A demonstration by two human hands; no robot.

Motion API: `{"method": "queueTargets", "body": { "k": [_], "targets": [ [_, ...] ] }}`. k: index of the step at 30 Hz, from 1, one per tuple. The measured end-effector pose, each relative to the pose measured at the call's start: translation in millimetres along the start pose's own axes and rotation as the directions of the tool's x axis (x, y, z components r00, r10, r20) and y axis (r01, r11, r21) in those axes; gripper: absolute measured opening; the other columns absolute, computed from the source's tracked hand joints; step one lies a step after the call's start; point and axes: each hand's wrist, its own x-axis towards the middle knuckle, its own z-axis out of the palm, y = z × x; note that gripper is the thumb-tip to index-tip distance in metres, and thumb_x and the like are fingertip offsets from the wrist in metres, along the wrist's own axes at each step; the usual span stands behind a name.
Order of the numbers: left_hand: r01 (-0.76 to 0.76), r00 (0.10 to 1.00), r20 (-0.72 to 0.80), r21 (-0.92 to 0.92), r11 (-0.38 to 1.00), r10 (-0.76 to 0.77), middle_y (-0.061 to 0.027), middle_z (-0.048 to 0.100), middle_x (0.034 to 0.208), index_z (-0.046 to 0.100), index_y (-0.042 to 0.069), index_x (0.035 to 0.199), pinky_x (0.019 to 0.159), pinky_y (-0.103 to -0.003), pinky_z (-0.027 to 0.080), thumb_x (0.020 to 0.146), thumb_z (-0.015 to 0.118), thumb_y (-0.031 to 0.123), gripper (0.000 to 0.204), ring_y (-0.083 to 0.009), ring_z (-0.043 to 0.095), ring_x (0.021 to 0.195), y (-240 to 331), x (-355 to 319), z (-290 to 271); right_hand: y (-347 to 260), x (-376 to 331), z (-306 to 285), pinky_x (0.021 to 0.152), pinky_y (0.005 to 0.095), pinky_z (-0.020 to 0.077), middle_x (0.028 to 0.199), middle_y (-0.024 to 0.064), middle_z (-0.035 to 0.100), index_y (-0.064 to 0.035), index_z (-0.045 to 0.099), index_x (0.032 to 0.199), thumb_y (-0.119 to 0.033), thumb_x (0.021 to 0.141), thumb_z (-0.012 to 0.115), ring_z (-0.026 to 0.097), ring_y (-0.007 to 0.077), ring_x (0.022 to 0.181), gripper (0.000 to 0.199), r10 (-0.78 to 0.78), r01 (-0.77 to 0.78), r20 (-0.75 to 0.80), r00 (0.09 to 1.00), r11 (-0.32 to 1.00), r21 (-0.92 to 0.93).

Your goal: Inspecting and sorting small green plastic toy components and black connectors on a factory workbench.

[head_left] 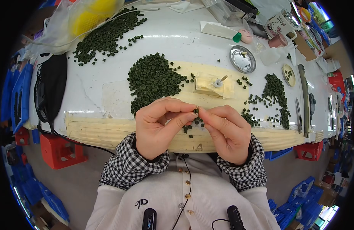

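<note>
Together, the two hands meet just on the near side of the tape-wrapped block (208,87), fingertip to fingertip. The left hand (157,126) comes in from the block's left, its thumb and forefinger stretched out and pinching a small dark green piece (196,110), the remaining fingers curled inward. From the block's near right, the right hand (230,134) mirrors it, thumb and forefinger closing on the same piece, the others folded loosely (fingertips hide most of what they grip). Both wrists bend inward out of checked cuffs (133,157).

Under the hands, on the block's near side, lie a few loose pieces (190,136), partly covered by the fingers. The block itself, with a slim peg (223,78) leaning up from it, stands right beyond the fingertips. To its left spreads a large heap (152,78) of similar green pieces, reaching close behind the left hand; a second heap (108,36) lies farther off, beyond and left of the block. Right of the block a looser heap (276,92) trails toward the right hand. Beyond the block, to the right, sits a round metal tin (242,65), and well to its right, a pale shallow dish (288,80).
</note>
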Motion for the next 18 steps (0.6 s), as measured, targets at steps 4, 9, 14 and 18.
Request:
{"method": "queueTargets", "body": {
  "k": [4,9,14,18],
  "targets": [
    [0.009,1.000,-0.004,-0.012,1.000,-0.009,-0.0124,0.066,0.100,0.067,-0.006,0.104,0.077,-0.024,0.053,0.085,0.064,-0.011,0.019,-0.0138,0.064,0.085,0,-1,0,0,0,1,0.066,0.0277,0.0509,0.093,0.0099,0.065,-0.0012,0.068,0.115,0.005,0.079,0.069,0.062,0.0201,0.076,0.036,-0.009,0.009,-0.010,1.000,1.000,0.005],
    [-0.060,0.998,-0.012,0.269,0.961,0.066,-0.0110,0.067,0.092,0.069,-0.004,0.099,0.070,-0.025,0.052,0.082,0.069,-0.008,0.017,-0.0145,0.065,0.079,6,-2,-2,-4,0,-13,0.066,0.0275,0.0505,0.091,0.0112,0.065,0.0001,0.069,0.109,0.005,0.079,0.069,0.062,0.0211,0.076,0.030,0.062,-0.071,-0.107,0.992,0.994,-0.078],
    [-0.107,0.994,0.064,0.727,0.679,0.088,-0.0119,0.067,0.084,0.069,-0.003,0.092,0.065,-0.027,0.051,0.078,0.069,-0.010,0.016,-0.0194,0.064,0.074,21,-15,-19,6,-16,-46,0.067,0.0328,0.0472,0.082,0.0101,0.063,-0.0004,0.068,0.092,0.004,0.075,0.071,0.059,0.0247,0.076,0.018,0.160,-0.231,-0.202,0.966,0.883,-0.409],
    [-0.116,0.993,0.103,0.809,0.576,0.055,-0.0128,0.067,0.087,0.068,-0.002,0.093,0.066,-0.028,0.052,0.079,0.067,-0.009,0.016,-0.0226,0.065,0.077,18,-22,-22,11,-27,-46,0.071,0.0370,0.0443,0.081,0.0080,0.061,-0.0026,0.068,0.086,-0.001,0.072,0.073,0.055,0.0271,0.080,0.015,0.168,-0.200,-0.109,0.980,0.776,-0.598]
  ]
}}
